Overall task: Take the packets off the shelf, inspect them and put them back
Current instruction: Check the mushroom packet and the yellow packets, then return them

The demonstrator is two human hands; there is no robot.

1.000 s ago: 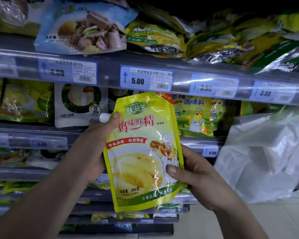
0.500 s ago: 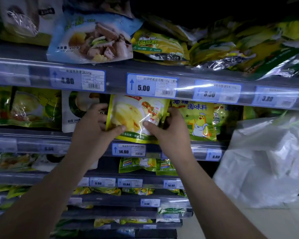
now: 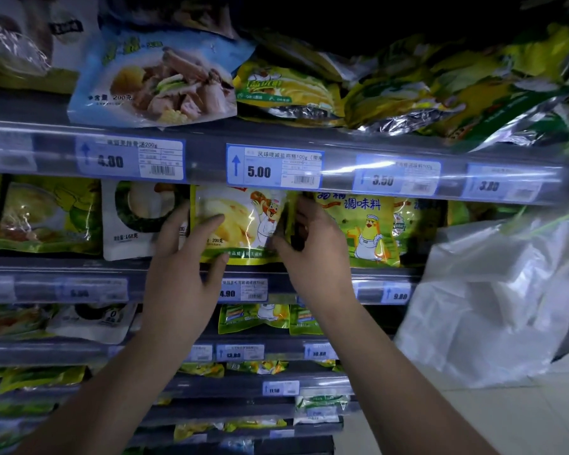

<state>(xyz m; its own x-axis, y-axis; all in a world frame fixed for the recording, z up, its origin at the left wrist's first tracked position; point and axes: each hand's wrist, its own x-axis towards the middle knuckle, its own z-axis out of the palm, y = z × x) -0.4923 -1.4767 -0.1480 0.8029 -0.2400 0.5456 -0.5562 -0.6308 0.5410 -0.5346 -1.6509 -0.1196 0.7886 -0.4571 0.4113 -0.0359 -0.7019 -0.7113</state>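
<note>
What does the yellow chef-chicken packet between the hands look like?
The yellow packet is a shiny plastic pouch with a green bottom band and a chef chicken picture. It stands upright on the shelf, top hidden behind the 5.00 price tag. The left hand presses its front; the right hand pinches its right edge.

1. Upper rail: 4.00 tag; 5.00 tag, headed "凤球唛减盐鸡精100g"; 3.50 tag.
2. Blue packet: "含量 200克".
3. White packet: "168克".
4. Chef packet: "200克".
5. Chick packet: "调味料".
6. Lower rail: 9.80 tag.
</note>
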